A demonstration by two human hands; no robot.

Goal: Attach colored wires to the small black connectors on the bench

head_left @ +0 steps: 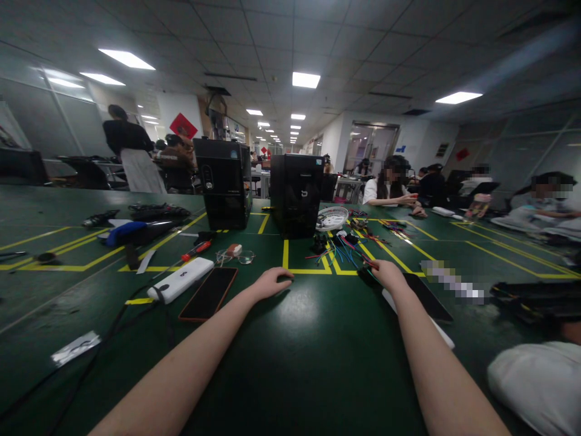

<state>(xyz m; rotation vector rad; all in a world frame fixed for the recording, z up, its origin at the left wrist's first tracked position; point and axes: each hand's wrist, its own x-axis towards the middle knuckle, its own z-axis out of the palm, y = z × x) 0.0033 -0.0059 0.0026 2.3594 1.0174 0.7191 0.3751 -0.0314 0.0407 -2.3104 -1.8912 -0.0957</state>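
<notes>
Wire handling looks under way, not finished. Done, as far as visible: right hand (389, 277), right of centre, has its fingertips on the near end of the wires (348, 254). Left, by my read: most of the bunch, which lies loose and fanned out on the green table (290, 369), with more strands toward the upper right. No wire visibly runs into either tower: left one (222, 184), centre one (297, 194). Exact stage can't be told.

Grip: right thumb and fingers are nearly closed, apparently pinching a few coloured strands; how many is too small to tell. A black piece sits just beside the fingertips, partly hidden. Below that wrist, a dark slab (429, 298) and a white strip (443, 336) lie partly covered by the arm.

Left hand (272, 283), middle of frame, is free: fingers loosely bent, low over the table near the yellow tape (308, 272), nothing in it. Contact with the surface unclear. Nearest on its left: phone (209, 295), flat; then white box (182, 280). Glasses (246, 257) lie just above the phone; red-handled tool (196, 251) above the box. White basket (330, 226) is beyond the wires.
</notes>
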